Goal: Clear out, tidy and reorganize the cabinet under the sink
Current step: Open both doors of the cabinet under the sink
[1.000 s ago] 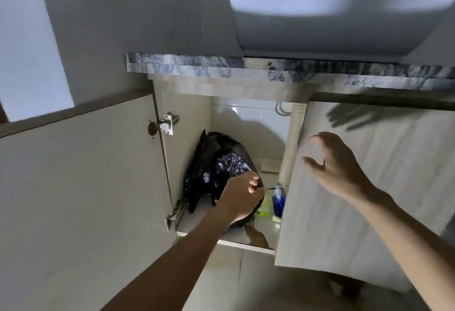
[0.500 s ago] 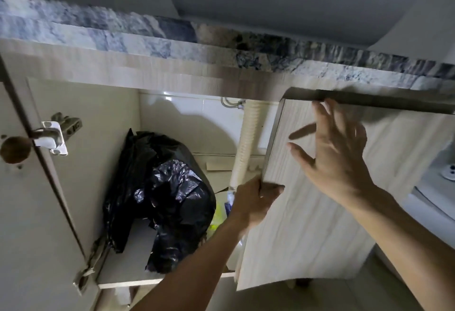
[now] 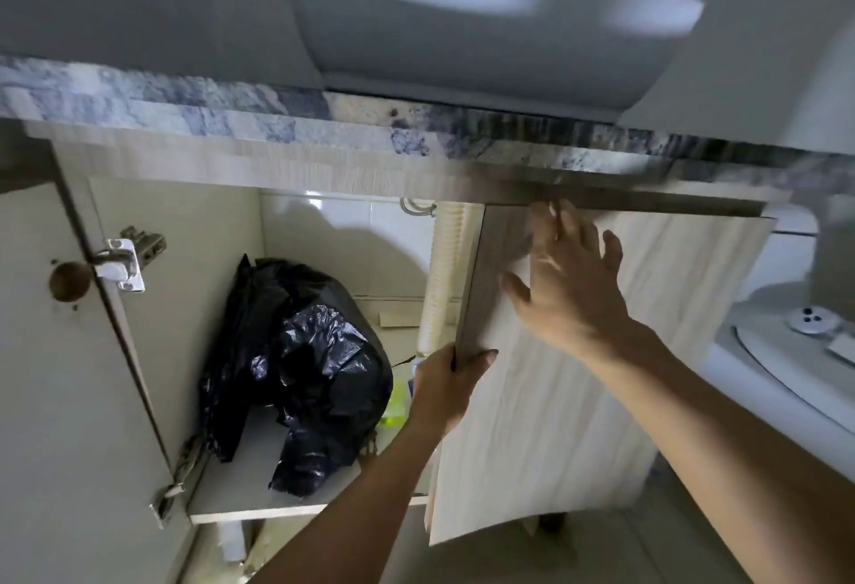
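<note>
The cabinet (image 3: 222, 287) sits under a white sink (image 3: 486, 28) and a mottled blue-grey stone table (image 3: 231, 106) edge. Its walls and shelf are pale, cream-coloured; the left door (image 3: 60, 398) stands swung wide, with a metal hinge (image 3: 122, 259) and a round brown mark beside it. The right door (image 3: 578, 375), in a light wood-grain finish, is only partly open.

The left hand (image 3: 446, 387) has its grip clamped on the free edge of the right door — thumb on the outer face, fingers wrapped behind. The right hand (image 3: 571, 287) is spread, fingers apart, against or just in front of the door's outer face near its top corner; contact cannot be told through the blur.

Inside, a crumpled black plastic bag (image 3: 296, 366) fills the left part of the shelf, glossy and bulging. Behind it a pale ribbed drain hose (image 3: 439, 282) runs down, and something yellow-green (image 3: 395, 403) shows between the bag and the left hand — too hidden to identify.
</note>
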Demonstrator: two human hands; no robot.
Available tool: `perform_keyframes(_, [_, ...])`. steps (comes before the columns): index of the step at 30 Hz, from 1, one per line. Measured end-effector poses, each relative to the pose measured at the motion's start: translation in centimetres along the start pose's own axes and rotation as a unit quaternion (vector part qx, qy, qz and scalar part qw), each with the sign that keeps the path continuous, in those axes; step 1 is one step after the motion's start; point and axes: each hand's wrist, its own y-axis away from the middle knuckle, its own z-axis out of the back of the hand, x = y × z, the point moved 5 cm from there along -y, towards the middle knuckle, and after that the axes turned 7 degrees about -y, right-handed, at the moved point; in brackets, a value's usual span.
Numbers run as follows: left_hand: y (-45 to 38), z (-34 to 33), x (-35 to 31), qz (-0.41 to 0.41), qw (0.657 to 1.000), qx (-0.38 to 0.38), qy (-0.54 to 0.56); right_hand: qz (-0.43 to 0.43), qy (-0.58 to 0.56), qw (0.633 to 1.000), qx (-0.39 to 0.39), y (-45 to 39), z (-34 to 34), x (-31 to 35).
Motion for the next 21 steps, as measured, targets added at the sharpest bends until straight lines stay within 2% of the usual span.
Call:
perform_keyframes(5, [4.8,0.3,-2.2,-0.008,0.995,-0.022,-0.096,0.023,-0.026,0.998,0.058,3.0,4.1,-0.8])
perform_keyframes(8, [8.2,0.0,-3.8,-0.071,0.981,-0.004,-0.181,0.034,-0.047,0.994,0.091,5.4,6.5,-1.7])
perform_keyframes(12, [11.8,-1.0,-6.0,-0.164,0.942,0.026,-0.291,0.053,-0.079,0.988,0.12,8.7,8.9,-3.8])
perform_keyframes(17, [15.1,-3.0,-8.1,-0.23,0.907,0.023,-0.354,0.048,-0.146,0.984,0.092,12.1,11.1,-5.9])
perform_keyframes(21, [17.6,-5.5,-11.4,-0.314,0.869,0.055,-0.379,0.021,-0.171,0.985,0.021,14.4,12.6,-7.3])
